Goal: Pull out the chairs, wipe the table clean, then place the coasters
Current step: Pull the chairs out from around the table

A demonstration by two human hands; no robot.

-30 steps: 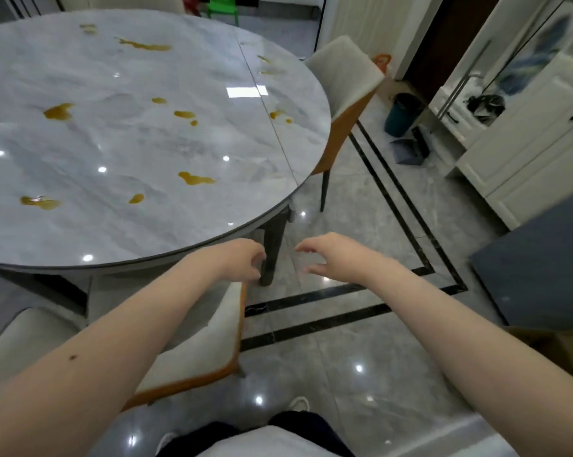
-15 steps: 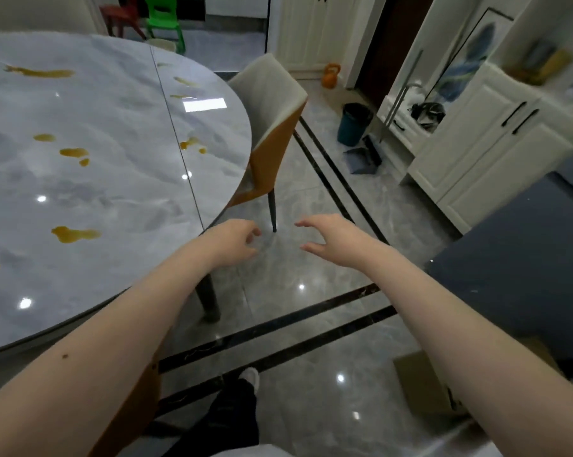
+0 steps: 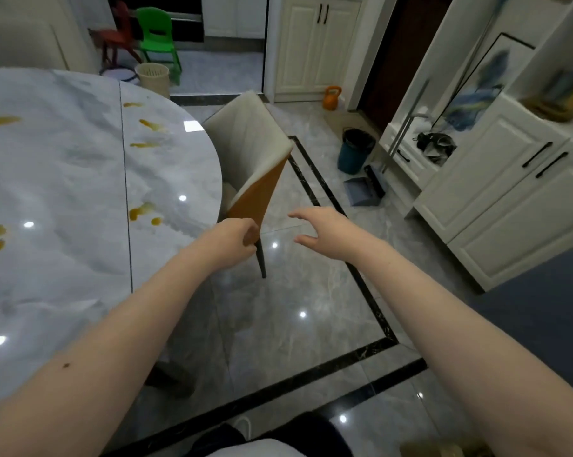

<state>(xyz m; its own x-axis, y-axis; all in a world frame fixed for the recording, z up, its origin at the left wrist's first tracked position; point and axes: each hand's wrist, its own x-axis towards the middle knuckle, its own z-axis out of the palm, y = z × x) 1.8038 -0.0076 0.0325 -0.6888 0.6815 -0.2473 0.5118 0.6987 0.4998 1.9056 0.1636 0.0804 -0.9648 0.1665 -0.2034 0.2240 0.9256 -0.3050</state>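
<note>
The round grey marble table (image 3: pixel 80 199) fills the left and carries several yellow-brown spills (image 3: pixel 143 211). A chair (image 3: pixel 255 159) with a cream front and orange back stands tucked against the table's right edge, its dark leg on the floor. My left hand (image 3: pixel 234 239) hovers in front of the chair's lower back corner, fingers loosely curled, holding nothing. My right hand (image 3: pixel 324 230) hangs over the floor to the chair's right, fingers spread and empty. No coasters or cloth are in view.
White cabinets (image 3: pixel 509 199) line the right side. A teal bin (image 3: pixel 356 153) and a grey dustpan (image 3: pixel 364 191) sit on the floor beside them. An orange kettlebell (image 3: pixel 332 97), a beige basket (image 3: pixel 153 77) and a green child's chair (image 3: pixel 156 37) stand farther back.
The view has swung right along the table's edge and closer to the cream and orange chair. Both hands stay stretched forward and now line up with that chair; the nearer chair has left the view.
</note>
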